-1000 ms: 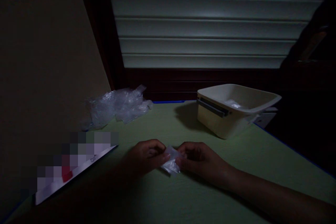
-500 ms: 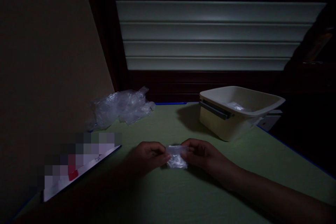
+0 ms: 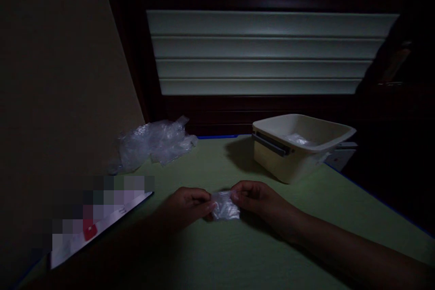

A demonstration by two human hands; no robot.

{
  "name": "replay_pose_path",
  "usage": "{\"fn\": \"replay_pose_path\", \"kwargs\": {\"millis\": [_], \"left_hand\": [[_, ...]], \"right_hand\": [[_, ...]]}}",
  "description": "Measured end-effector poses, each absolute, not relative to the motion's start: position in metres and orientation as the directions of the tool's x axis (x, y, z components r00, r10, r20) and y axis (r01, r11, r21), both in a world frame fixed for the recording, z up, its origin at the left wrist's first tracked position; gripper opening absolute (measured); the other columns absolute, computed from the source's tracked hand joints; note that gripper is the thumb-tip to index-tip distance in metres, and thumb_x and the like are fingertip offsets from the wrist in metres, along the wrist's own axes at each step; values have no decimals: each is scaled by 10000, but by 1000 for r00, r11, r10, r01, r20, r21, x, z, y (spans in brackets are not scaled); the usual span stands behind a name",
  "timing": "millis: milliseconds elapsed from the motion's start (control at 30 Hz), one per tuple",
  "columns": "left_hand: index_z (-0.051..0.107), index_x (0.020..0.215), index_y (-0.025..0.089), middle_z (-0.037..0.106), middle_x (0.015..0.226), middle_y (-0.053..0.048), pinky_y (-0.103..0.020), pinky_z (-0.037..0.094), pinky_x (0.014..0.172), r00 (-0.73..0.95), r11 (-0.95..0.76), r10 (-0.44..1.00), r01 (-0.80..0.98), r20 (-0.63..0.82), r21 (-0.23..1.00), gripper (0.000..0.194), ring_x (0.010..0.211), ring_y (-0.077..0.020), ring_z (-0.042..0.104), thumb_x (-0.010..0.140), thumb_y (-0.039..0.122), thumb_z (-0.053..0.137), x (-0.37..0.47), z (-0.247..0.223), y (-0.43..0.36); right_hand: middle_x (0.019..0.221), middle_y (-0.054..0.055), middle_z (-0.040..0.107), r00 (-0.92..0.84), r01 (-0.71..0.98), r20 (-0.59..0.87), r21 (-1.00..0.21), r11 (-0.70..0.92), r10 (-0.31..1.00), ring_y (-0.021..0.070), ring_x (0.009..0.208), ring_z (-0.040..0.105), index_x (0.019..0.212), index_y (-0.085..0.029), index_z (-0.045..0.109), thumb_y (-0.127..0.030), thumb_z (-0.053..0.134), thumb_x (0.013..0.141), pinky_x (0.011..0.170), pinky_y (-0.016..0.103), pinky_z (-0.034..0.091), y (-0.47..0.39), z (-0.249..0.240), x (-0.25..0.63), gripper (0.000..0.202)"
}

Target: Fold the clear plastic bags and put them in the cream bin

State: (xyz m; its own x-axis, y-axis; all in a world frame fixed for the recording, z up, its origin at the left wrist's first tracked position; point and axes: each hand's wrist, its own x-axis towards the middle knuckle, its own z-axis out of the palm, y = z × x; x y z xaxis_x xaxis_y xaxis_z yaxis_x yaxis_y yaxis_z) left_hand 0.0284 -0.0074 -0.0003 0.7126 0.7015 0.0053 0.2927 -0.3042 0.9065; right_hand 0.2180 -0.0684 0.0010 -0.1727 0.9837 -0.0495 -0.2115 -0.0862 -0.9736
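Left fingers (image 3: 205, 209) and right fingers (image 3: 247, 202) pinch, forearms (image 3: 343, 245) slanting inward.

Small clear plastic packet (image 3: 226, 207), approx. rectangular, wider than tall, crinkled w/ shiny highlights, esp. lower part. Face twd cam, upper edge roughly level. Pinched at its sides btwn left hand (image 3: 186, 208) & right hand (image 3: 257, 199), over green tabletop (image 3: 210, 158); contact w/ surface hard to tell, dim.

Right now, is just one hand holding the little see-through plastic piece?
No, the left hand and the right hand each pinch one side of the plastic piece.
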Motion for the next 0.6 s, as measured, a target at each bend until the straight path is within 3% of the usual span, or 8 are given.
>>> {"fn": "replay_pose_path", "kwargs": {"millis": [133,233,267,367,467,600], "left_hand": [[612,678,132,616,684,-47,-257,465,625,685,-546,698,321,208,774,307,651,-152,588,827,319,419,27,-1,-8],[629,775,134,635,814,-78,-303,467,747,689,-777,598,374,409,506,266,794,-177,587,840,234,391,22,-6,-7],[628,890,136,636,925,-96,-337,455,815,696,-815,571,418,435,401,243,897,-199,571,832,220,407,19,-9,-6],[583,1078,155,569,1164,-115,-427,417,913,759,-855,509,502,407,133,304,1091,-250,497,826,213,423,12,-18,-2],[561,1132,172,566,1186,-97,-417,431,917,801,-864,475,503,364,21,324,1090,-245,510,843,232,427,7,-22,2],[574,1121,190,583,1176,-79,-378,462,894,808,-865,441,499,390,-55,319,1070,-230,533,839,228,431,6,-19,3]], "right_hand": [[612,-10,564,-123,-132,-5,-991,-21,992,94,553,477,672,-150,598,-417,719,641,568,247,359,-68,1,221,294],[619,-4,555,-39,-30,76,-997,75,996,114,571,493,684,-160,583,-436,682,672,564,255,379,-68,2,226,293],[625,-1,555,-12,1,109,-994,109,994,119,577,499,690,-164,578,-441,667,683,561,255,384,-68,4,228,291],[687,18,584,59,156,259,-956,247,964,142,644,536,732,-176,582,-408,602,751,593,260,409,-74,17,233,234],[745,26,614,96,370,444,-847,382,891,155,699,565,777,-188,603,-335,553,801,634,264,429,-82,41,245,157],[781,34,639,208,515,612,-732,447,763,169,712,594,796,-197,606,-333,565,788,639,270,451,-80,81,280,142]]}}
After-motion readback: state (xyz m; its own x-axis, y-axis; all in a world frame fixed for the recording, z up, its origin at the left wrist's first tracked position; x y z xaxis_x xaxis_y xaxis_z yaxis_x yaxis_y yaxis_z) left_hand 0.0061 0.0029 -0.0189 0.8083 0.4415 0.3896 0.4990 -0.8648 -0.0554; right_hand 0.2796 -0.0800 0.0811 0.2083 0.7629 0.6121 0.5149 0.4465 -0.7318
